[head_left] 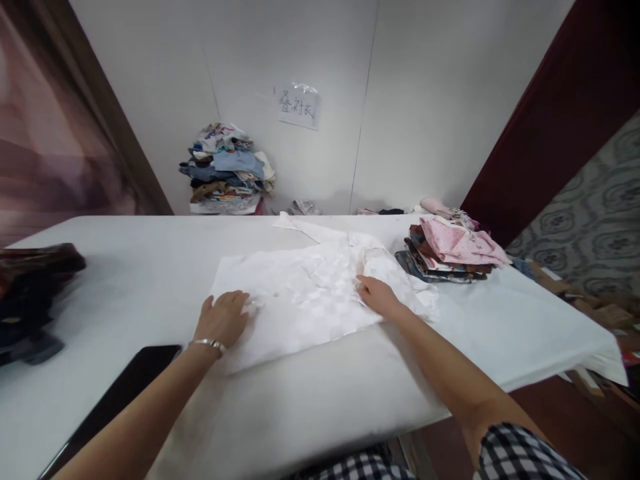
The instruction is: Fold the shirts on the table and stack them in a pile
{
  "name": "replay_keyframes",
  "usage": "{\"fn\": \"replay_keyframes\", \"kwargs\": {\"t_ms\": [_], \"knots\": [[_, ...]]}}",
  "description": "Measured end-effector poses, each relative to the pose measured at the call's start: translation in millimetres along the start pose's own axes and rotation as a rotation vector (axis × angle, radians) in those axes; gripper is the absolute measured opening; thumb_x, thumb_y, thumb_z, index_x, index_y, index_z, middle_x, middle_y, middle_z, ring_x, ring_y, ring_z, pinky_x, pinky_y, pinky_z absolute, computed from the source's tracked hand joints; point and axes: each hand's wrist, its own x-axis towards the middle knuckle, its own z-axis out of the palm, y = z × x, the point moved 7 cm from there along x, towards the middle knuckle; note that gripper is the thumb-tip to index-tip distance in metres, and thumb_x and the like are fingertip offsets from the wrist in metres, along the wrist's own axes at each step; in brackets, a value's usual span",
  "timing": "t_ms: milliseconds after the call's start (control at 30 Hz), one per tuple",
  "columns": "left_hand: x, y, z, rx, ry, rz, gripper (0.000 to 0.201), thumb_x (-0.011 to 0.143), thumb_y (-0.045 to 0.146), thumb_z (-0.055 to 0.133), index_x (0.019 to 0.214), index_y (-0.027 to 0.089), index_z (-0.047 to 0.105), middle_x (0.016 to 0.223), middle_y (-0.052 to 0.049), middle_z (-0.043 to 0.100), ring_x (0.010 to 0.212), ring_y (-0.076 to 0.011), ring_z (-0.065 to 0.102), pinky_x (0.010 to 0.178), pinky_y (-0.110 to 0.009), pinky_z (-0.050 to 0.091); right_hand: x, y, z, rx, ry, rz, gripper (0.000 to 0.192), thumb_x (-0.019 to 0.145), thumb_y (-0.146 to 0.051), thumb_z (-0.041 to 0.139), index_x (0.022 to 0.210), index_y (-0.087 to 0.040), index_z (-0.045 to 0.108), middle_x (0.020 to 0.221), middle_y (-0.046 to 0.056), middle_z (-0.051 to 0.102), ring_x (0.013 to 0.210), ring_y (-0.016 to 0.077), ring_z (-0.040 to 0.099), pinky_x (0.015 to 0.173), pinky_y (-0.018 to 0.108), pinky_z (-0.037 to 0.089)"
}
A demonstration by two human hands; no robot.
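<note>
A white shirt [300, 287] with a faint checked weave lies across the middle of the table, wrinkled toward its right end. One narrow strip of it, apparently a sleeve, stretches toward the far edge. At the shirt's left edge is my left hand [223, 319], a bracelet on its wrist, its fingers curled down onto the fabric; the fingertips are partly hidden. Farther right, my right hand [379, 297] pinches the bunched cloth between thumb and fingers.
Folded clothes [455, 250] are piled on the right, pink on top. Dark garments [35, 293] lie at the left edge. A black flat object [125, 393] rests beneath my left forearm. Behind the table [150, 267] stands a tall clothes stack [227, 173]; a handwritten sign [299, 107] hangs above.
</note>
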Motion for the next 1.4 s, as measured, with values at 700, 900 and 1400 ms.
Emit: {"fn": "replay_keyframes", "kwargs": {"t_ms": [700,900,1400], "knots": [[-43,16,59.3,-0.103,0.065,0.153,0.055,0.086,0.046,0.038,0.135,0.025,0.049,0.148,-0.006,0.038,0.138,-0.0289,0.031,0.111,-0.055,0.025,94,149,-43,0.173,0.221,0.374,0.026,0.091,-0.033,0.054,0.104,-0.012,0.062,0.102,0.006,0.064,0.091,0.0187,0.062,0.079,0.036,0.052],[-43,11,67.4,-0.079,0.079,0.128,0.057,0.085,0.05,0.039,0.137,0.028,0.047,0.148,-0.003,0.037,0.138,-0.0272,0.032,0.112,-0.054,0.023,136,152,-27,0.102,0.15,0.424,0.033,0.09,-0.034,0.057,0.118,-0.016,0.055,0.118,0.009,0.057,0.101,0.0207,0.059,0.085,0.042,0.051],[-41,14,64.2,-0.13,0.065,0.113,0.057,0.084,0.051,0.043,0.135,0.027,0.048,0.147,-0.004,0.039,0.137,-0.029,0.032,0.111,-0.054,0.025,110,-2,-149,0.299,0.465,-0.086,0.038,0.091,-0.039,0.035,0.069,-0.017,0.058,0.074,0.002,0.062,0.075,0.0165,0.055,0.066,0.025,0.042]]}}
